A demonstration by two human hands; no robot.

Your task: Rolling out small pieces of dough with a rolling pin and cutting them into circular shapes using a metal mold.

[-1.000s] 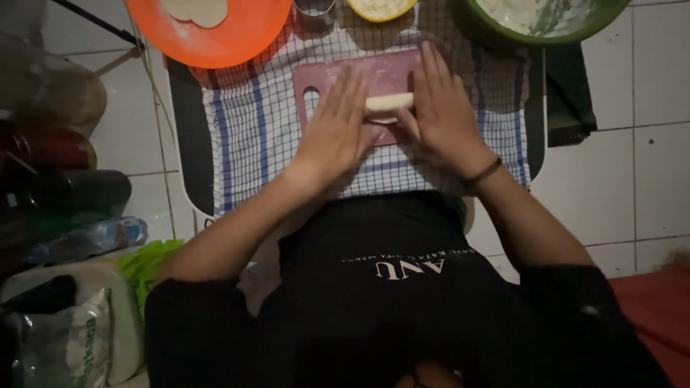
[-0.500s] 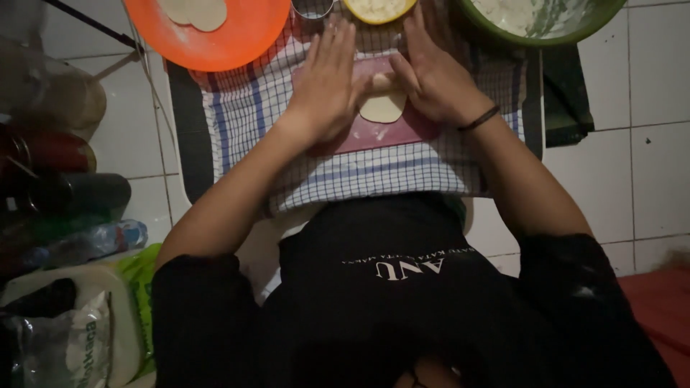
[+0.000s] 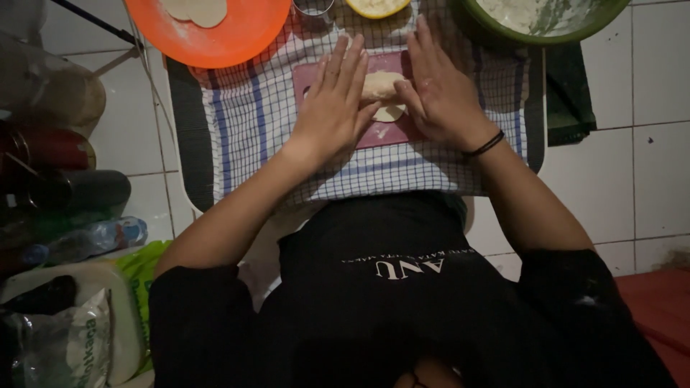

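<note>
Left hand [image 3: 332, 118] flat, palm down, fingers [image 3: 343, 68] straight and pressed close together, inner edge against the pale soft piece of dough [image 3: 382, 92]. Right hand [image 3: 440, 93] likewise flat, fingers [image 3: 425, 50] straight and nearly together, thumb side touching the dough from the other flank. Dough cupped between both hands, grasped by neither, resting on the small dark-red rectangular board [image 3: 388, 131]. Board lying on a white cloth with blue and red check lines [image 3: 251, 122], spread over the bench. Thin black band [image 3: 483, 146] around right wrist.

Beyond the hands, at the far edge: round orange plastic plate [image 3: 237, 36] carrying flat pale dough discs [image 3: 195, 10]; small clear round glass [image 3: 313, 7]; yellow round dish [image 3: 376, 7], only partly visible; green bowl with whitish floury contents [image 3: 546, 18]. Dark green folded cloth [image 3: 569, 93] just beside the bench on white floor tiles [image 3: 647, 108]. Dim clutter of bottles [image 3: 72, 190] and a clear plastic bag [image 3: 65, 345] at the left side; details too dark to tell.
</note>
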